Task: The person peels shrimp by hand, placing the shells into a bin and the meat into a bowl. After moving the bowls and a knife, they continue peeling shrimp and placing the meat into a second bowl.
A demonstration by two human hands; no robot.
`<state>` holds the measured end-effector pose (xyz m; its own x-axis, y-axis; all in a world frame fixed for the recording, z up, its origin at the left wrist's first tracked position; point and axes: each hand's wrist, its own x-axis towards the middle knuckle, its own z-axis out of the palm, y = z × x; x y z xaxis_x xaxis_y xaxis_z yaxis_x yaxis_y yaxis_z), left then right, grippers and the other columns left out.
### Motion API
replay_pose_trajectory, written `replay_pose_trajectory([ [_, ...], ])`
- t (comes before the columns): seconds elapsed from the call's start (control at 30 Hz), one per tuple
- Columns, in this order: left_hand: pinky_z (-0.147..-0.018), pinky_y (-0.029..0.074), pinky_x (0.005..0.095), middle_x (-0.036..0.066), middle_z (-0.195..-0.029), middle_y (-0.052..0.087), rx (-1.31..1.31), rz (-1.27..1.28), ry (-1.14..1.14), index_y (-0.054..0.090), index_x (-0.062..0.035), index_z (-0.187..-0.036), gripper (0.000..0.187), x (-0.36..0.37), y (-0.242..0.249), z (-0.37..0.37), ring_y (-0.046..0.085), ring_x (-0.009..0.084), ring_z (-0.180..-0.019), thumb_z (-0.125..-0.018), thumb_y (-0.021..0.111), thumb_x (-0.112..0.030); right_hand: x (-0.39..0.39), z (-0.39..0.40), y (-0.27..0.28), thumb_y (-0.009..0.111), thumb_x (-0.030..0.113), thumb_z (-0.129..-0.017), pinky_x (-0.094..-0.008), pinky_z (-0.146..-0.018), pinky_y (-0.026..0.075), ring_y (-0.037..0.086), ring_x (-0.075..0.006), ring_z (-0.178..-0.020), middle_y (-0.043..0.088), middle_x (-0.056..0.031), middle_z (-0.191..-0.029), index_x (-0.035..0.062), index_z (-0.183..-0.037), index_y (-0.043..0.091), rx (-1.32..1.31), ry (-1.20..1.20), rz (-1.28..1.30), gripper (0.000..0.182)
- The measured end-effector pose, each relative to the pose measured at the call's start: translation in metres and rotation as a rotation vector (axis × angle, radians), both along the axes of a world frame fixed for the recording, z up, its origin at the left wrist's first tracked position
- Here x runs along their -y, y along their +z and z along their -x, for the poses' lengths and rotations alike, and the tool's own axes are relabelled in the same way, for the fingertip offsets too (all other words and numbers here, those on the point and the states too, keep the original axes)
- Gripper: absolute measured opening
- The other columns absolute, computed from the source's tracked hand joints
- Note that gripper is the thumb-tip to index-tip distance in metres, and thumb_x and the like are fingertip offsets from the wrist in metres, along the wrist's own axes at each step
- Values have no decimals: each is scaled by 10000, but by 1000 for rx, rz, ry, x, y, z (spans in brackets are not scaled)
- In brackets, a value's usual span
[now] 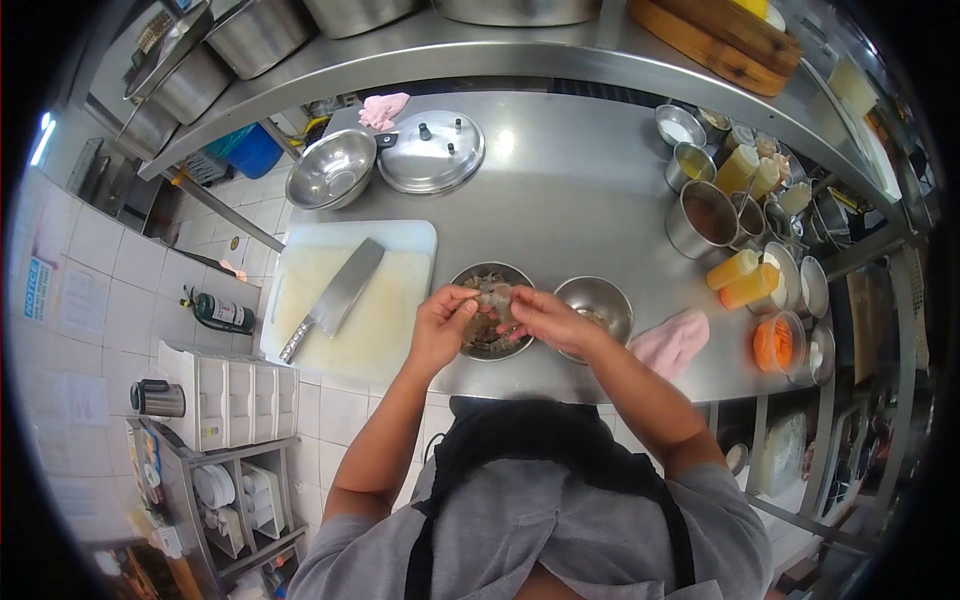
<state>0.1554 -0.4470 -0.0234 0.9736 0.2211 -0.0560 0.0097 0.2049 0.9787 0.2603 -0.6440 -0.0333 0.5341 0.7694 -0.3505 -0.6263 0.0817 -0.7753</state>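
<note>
Over a steel bowl [520, 272] of raw, greyish shrimp [484, 338], my two hands meet at the fingertips. A translucent shrimp [495, 299] is pinched between them. My left hand [443, 318] grips one end of it with thumb and fingers. My right hand [550, 320] is closed on the other end, and its fingers partly hide the piece. Just right of the first bowl, under my right wrist, sits a second steel bowl [602, 292] with a few small pieces at its bottom.
A cleaver [345, 285] lies on the white cutting board [400, 300] to the left. Behind are a metal lid [432, 150] and a steel bowl [332, 170]. A pink cloth [675, 343] lies right, near sauce bottles [740, 280] and pots [702, 220]. A shelf [500, 50] overhangs the back.
</note>
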Motion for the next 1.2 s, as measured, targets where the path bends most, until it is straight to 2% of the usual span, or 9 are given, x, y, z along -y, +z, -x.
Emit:
replay_pose_trajectory([
  [0.13, -903, 527, 280, 81, -1088, 736, -45, 22, -31, 636, -35, -1178, 174, -7, -3, 4, 713, 171, -1008, -1005, 642, -14, 7, -5, 3, 653, 215, -1047, -275, -747, 569, 669, -117, -791, 711, -30, -946, 29, -1278, 645, 239, 153, 22, 297],
  [0.2, -910, 522, 286, 67, -1090, 745, -15, -263, -167, 633, -38, -1214, 222, -13, -8, 4, 707, 160, -1025, -995, 672, -44, 8, -8, -6, 664, 214, -1040, -265, -732, 565, 654, -114, -772, 707, -25, -933, 18, -1302, 633, 296, 201, 64, 328],
  [0.27, -909, 521, 292, 72, -1076, 751, -10, -334, -161, 650, -38, -1210, 235, -5, -7, 5, 706, 159, -1033, -980, 693, -55, 6, -7, -16, 683, 197, -1026, -250, -736, 557, 642, -97, -786, 706, -12, -939, 7, -1314, 643, 546, 214, 155, 347],
  [0.37, -914, 512, 323, 84, -1046, 756, -30, -488, -138, 693, -46, -1182, 243, 8, 6, 1, 704, 180, -1033, -945, 736, -81, 4, -5, -15, 697, 192, -1015, -245, -744, 554, 632, -87, -802, 703, -15, -960, 12, -1317, 657, 591, 266, 226, 354],
  [0.43, -919, 505, 348, 91, -1031, 754, -59, -571, -113, 719, -55, -1159, 239, 8, 9, -1, 703, 202, -1025, -926, 758, -96, 7, -2, -13, 699, 196, -1014, -255, -760, 561, 646, -92, -830, 709, -20, -985, 7, -1314, 659, 528, 242, 195, 357],
  [0.5, -926, 483, 396, 97, -998, 732, 151, -821, -114, 757, -80, -1099, 215, 6, 9, -1, 685, 275, -955, -889, 782, -122, 9, -3, -14, 701, 199, -1012, -265, -776, 569, 660, -96, -858, 714, -25, -1010, 2, -1311, 660, 464, 218, 165, 360],
  [0.7, -899, 466, 421, 62, -912, 694, 221, -1084, -246, 775, -115, -1105, 264, 3, 19, 1, 644, 292, -924, -844, 797, -139, 12, -8, -9, 698, 187, -1001, -296, -910, 581, 703, -140, -1010, 735, -64, -1096, -22, -1295, 663, 349, 305, 132, 363],
  [0.9, -905, 456, 411, 41, -892, 673, 285, -1058, -320, 794, -125, -1040, 209, 3, 20, 0, 630, 276, -919, -833, 801, -149, 8, -3, -8, 645, 114, -965, -305, -957, 578, 694, -158, -1055, 718, -90, -1148, -35, -1257, 649, 259, 351, 165, 328],
  [1.2, -917, 447, 406, 39, -893, 685, 301, -1086, -337, 791, -127, -1018, 206, 8, 27, 2, 625, 268, -907, -819, 809, -174, -1, -2, -8, 554, 4, -947, -309, -919, 593, 679, -132, -963, 663, -56, -1055, -41, -1319, 576, 255, 345, 172, 375],
])
